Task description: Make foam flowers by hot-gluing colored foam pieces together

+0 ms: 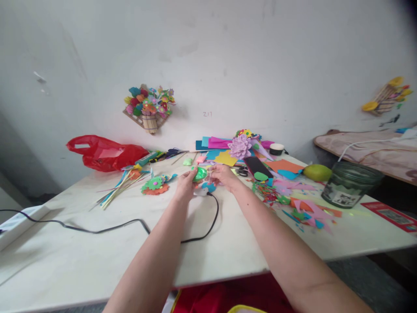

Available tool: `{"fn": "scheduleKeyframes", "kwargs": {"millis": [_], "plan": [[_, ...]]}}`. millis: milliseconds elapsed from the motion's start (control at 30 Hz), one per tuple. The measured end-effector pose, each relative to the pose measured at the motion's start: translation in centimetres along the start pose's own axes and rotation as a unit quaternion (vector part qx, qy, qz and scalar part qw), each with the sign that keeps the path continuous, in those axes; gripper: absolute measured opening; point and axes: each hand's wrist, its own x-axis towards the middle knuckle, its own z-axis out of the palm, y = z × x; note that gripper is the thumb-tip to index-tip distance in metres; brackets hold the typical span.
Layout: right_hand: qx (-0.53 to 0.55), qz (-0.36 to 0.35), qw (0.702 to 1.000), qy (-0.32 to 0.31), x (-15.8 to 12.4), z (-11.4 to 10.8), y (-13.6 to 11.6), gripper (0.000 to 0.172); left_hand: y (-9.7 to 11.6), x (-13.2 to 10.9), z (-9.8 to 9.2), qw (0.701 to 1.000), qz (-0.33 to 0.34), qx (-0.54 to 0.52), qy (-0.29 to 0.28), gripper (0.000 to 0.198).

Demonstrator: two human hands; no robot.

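Both my hands meet over the middle of the white table [97,265]. My left hand [186,183] and my right hand [224,174] are closed on a small green foam piece [199,174], fingers pinched round it from either side. Just beneath them lies a blue foam bit [209,187] beside the end of a black cord [130,224], which trails off to the left. A green and orange foam flower [155,185] lies left of my left hand.
A red plastic bag [104,153] and coloured sticks [119,187] lie at the back left. Foam sheets and a purple flower [240,147] sit at the back. Foam scraps [306,208], a green fruit [317,172] and a dark glass jar [350,184] are on the right.
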Motion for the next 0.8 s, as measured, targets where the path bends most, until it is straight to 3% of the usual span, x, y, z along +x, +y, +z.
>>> {"fn": "scheduleKeyframes", "kwargs": {"millis": [233,500,800], "plan": [[0.012,-0.034,0.999,0.034,0.38,0.51,0.50,0.023,-0.15,0.42,-0.30,1.000,0.009,-0.018,0.019,0.032],[0.002,-0.049,0.998,0.036,0.58,0.65,0.63,0.014,-0.16,0.59,-0.46,0.999,0.006,-0.038,0.038,0.029],[-0.029,-0.075,0.996,0.033,0.95,0.39,1.09,0.029,-0.14,0.74,-0.45,0.998,0.007,-0.034,0.051,0.024]]}}
